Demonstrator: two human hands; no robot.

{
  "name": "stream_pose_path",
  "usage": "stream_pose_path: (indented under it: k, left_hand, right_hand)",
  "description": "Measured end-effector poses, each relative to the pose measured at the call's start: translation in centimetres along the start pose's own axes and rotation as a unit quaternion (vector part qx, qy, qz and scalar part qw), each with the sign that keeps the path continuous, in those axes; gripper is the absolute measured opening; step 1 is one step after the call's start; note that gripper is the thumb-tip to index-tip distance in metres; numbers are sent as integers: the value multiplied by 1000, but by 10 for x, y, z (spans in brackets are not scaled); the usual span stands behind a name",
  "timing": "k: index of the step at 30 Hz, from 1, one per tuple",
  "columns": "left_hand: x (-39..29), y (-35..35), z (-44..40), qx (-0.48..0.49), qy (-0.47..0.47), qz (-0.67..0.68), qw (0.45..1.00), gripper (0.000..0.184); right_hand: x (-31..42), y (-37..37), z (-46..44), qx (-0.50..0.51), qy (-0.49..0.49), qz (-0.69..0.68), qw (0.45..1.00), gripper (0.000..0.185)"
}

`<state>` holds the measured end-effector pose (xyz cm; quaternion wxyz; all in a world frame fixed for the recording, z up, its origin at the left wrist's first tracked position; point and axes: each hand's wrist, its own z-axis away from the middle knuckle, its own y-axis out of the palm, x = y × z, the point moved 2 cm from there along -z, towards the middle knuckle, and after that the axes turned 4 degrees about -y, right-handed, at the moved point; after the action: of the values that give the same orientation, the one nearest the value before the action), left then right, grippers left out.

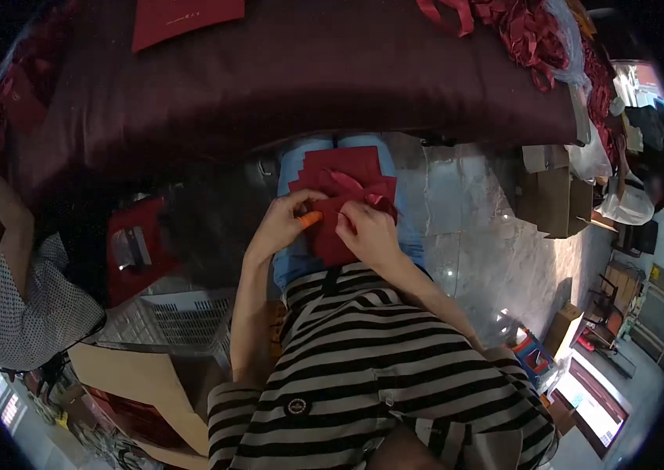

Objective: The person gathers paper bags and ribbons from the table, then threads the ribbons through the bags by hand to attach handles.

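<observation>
A stack of flat red pieces, paper or card by the look of it, [340,160] lies on my lap, its layers fanned out in steps. A shiny red ribbon [345,182] loops across the top piece. My left hand [281,225] is at the stack's left edge, fingers curled in and an orange cover [311,219] on one finger. Just right of it, my right hand [371,235] is closed over the top piece near the ribbon, thumb and fingers pressed together. What its fingertips pinch is hidden.
Ahead is a table with a dark red cloth [308,78], bearing a red printed piece [187,19] and a heap of red ribbons [524,39]. To the left are a person's patterned sleeve [27,313], a grey plastic crate [183,317] and a cardboard box [136,384]. Another carton [551,200] stands right.
</observation>
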<state>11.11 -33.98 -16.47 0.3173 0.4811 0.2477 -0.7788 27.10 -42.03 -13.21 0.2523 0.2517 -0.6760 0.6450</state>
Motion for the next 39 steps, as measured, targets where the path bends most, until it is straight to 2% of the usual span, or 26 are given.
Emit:
stream_pose_path:
  k: [3, 7, 10, 12, 16, 18, 23, 25, 27, 31, 32, 33, 35, 36, 38, 39]
  left_hand:
    - [-2, -1, 0, 4, -21, -43, 999, 31]
    - [-3, 1, 3, -3, -12, -34, 999, 30]
    - [-10, 6, 8, -12, 1, -61, 998, 30]
    - [-16, 10, 12, -42, 48, -21, 998, 30]
    - [-32, 10, 23, -59, 64, -34, 996, 31]
    - [-40, 9, 27, -38, -38, -89, 995, 32]
    - [-38, 17, 29, -39, 10, -97, 994, 33]
    - [-42, 16, 29, -42, 38, -106, 993, 33]
    - [-43, 16, 30, -21, 53, -104, 993, 32]
    - [-49, 20, 32, -9, 15, -92, 996, 31]
    - [-50, 21, 33, -21, 62, -99, 993, 33]
    - [-50, 22, 33, -33, 111, -105, 988, 36]
    - [-50, 19, 35, -21, 58, -94, 994, 36]
    - [-55, 18, 35, -11, 35, -97, 995, 35]
    - [-57, 20, 33, -56, 54, -124, 989, 27]
    - [-56, 20, 32, -58, 66, -126, 988, 24]
  right_hand:
    - [1, 4, -1, -20, -28, -5, 999, 10]
    - [2, 7, -3, -28, -39, 18, 999, 10]
    - [8, 6, -3, -15, -23, 59, 998, 12]
    - [13, 6, -4, -11, -30, 79, 996, 12]
    - [18, 2, -7, -11, 4, 44, 999, 11]
    - [11, 1, -7, 14, 12, 8, 1000, 12]
    - [17, -1, -3, -1, -10, 53, 999, 14]
    - [11, -4, -3, -7, -9, 6, 1000, 14]
    - [14, -16, 1, -5, -9, 16, 1000, 15]
    - [16, -27, -3, -28, 1, 21, 999, 17]
    - [15, -30, -4, -34, 0, 22, 999, 17]
    - [14, -30, -6, 12, -36, 18, 999, 18]
    - [10, -34, -8, 72, -87, 4, 994, 23]
    - [13, -38, -9, 98, -81, 3, 992, 24]
    - [19, -53, -13, 137, -54, -43, 988, 28]
    - [16, -58, -20, 111, -57, -29, 992, 28]
